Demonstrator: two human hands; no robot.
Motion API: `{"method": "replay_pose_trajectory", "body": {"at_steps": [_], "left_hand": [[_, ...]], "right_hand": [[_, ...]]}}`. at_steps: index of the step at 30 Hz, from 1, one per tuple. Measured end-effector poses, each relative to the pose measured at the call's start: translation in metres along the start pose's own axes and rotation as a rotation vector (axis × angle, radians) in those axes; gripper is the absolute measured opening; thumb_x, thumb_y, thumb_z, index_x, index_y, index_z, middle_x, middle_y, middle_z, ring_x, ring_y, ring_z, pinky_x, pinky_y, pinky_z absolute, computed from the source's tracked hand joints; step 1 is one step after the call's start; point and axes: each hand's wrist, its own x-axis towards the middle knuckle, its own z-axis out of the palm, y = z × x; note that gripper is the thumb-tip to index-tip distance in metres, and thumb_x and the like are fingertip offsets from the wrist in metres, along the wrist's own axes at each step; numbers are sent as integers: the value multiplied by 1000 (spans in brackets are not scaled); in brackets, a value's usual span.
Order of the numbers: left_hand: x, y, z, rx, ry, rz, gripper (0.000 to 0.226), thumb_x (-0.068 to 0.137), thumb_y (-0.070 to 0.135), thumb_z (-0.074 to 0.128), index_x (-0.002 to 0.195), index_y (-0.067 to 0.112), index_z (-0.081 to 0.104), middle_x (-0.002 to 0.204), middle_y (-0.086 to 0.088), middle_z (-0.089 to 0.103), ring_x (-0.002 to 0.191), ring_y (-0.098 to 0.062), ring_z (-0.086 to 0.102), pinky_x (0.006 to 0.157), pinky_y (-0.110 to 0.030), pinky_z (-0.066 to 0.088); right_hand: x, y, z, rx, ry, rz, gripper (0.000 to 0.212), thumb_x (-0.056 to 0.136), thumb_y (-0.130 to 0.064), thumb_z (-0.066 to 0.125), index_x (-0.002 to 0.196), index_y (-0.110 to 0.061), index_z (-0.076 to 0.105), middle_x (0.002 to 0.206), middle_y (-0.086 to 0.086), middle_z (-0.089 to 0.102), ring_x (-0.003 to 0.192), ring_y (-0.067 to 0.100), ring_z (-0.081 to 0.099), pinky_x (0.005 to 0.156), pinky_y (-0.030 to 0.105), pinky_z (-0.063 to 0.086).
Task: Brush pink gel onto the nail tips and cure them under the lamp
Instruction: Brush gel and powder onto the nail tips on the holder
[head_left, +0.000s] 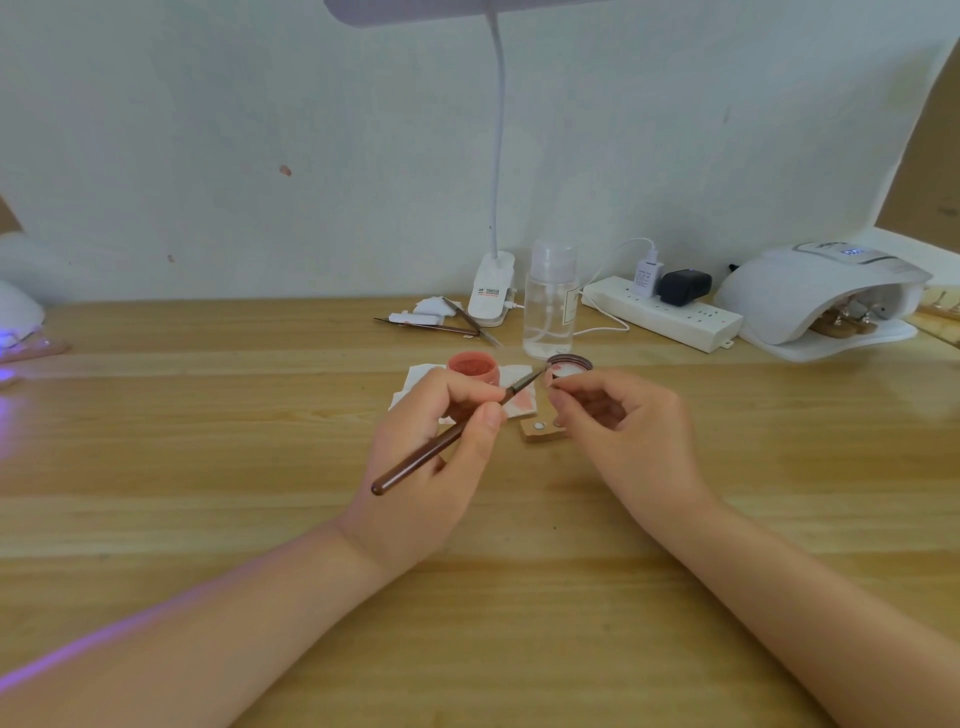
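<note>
Left hand had its fingers curled around a brown brush, held like a pen, handle end pointing down toward 8 o'clock and the bristle end up toward 2 o'clock. The tip was right at a small pink nail tip that the right hand was pinching between thumb and forefinger, other fingers loosely curled under. Couldn't really tell if the bristles were touching the tip or just beside it, too small.

Directly under that, on the desk, sat a little wooden holder block with a round silver spot on top. At about 11 o'clock from the hands was the open pink gel jar, sitting on a white wipe with pink smears on it. The jar's lid lay upside down just behind the right fingers, around 12 o'clock.

Further back: a clear plastic bottle, a clip-on lamp with a white gooseneck going up out of frame, tweezers and some wipe scraps to its left. A white power strip with a white and a black plug in it ran off toward 2 o'clock, and past it the white curing lamp with wooden holders visible inside its mouth. Far out at 9 o'clock there was a purple glow on the desk from another white device.
</note>
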Motion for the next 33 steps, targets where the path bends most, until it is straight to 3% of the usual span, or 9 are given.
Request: {"method": "replay_pose_trajectory", "body": {"at_steps": [5, 8, 12, 18, 22, 26, 29, 31, 33], "left_hand": [[-1, 3, -1, 80, -59, 55, 27, 86, 7, 55, 89, 33, 56, 85, 18, 66, 86, 9, 59, 75, -3, 40], [-1, 3, -4, 85, -58, 74, 17, 85, 9, 53, 84, 26, 56, 75, 3, 61, 74, -3, 56, 68, -6, 40], [-1, 4, -3, 19, -3, 16, 10, 86, 23, 52, 86, 31, 56, 82, 9, 66, 89, -1, 61, 75, -9, 42], [0, 2, 1, -45, 23, -75, 7, 89, 21, 54, 89, 24, 60, 91, 5, 69, 105, -20, 63, 87, -42, 52], [1, 3, 0, -41, 2, -37, 9, 90, 32, 51, 85, 29, 57, 83, 7, 68, 96, -12, 65, 80, -23, 50], [0, 3, -1, -75, -7, 33, 13, 90, 23, 46, 84, 18, 56, 73, -2, 64, 79, -1, 63, 71, -9, 45], [1, 1, -1, -89, 24, -4, 13, 91, 31, 48, 85, 31, 59, 85, 2, 68, 96, -11, 64, 81, -23, 50], [1, -1, 0, -97, 24, -38, 11, 90, 34, 51, 90, 31, 62, 93, 0, 71, 105, -22, 63, 89, -42, 51], [0, -3, 0, -81, 0, -59, 12, 88, 35, 53, 93, 30, 63, 97, -1, 71, 108, -24, 63, 91, -48, 49]], "right_hand": [[1, 0, 0, -9, 10, -5, 24, 81, -14, 72, 81, -38, 69, 73, -12, 70, 69, 7, 66, 70, 26, 55], [1, 0, 0, -9, 18, -5, 25, 82, -13, 72, 81, -38, 68, 74, -11, 70, 69, 8, 66, 70, 25, 55], [1, 0, -1, -12, 7, 5, 21, 82, -14, 72, 82, -35, 69, 73, -11, 70, 69, 5, 66, 69, 22, 54], [0, 0, 1, 22, -6, -5, 25, 82, -13, 71, 81, -38, 67, 75, -16, 70, 69, 1, 65, 67, 14, 51], [1, 2, 1, 14, -17, -3, 24, 83, -15, 71, 82, -39, 67, 74, -14, 70, 71, 4, 66, 71, 25, 56], [1, 3, 1, 22, -14, -3, 27, 83, -15, 71, 80, -41, 66, 74, -15, 70, 71, 5, 67, 72, 29, 57], [1, 2, 1, 16, -18, 0, 26, 83, -15, 71, 79, -41, 66, 73, -16, 70, 71, 6, 67, 73, 30, 57], [1, 1, 2, 17, -15, -8, 29, 83, -14, 71, 77, -42, 66, 73, -16, 70, 71, 6, 67, 73, 31, 57], [1, 0, 2, 22, -11, -6, 30, 82, -13, 71, 77, -42, 66, 73, -15, 70, 72, 7, 68, 74, 32, 57]]}}
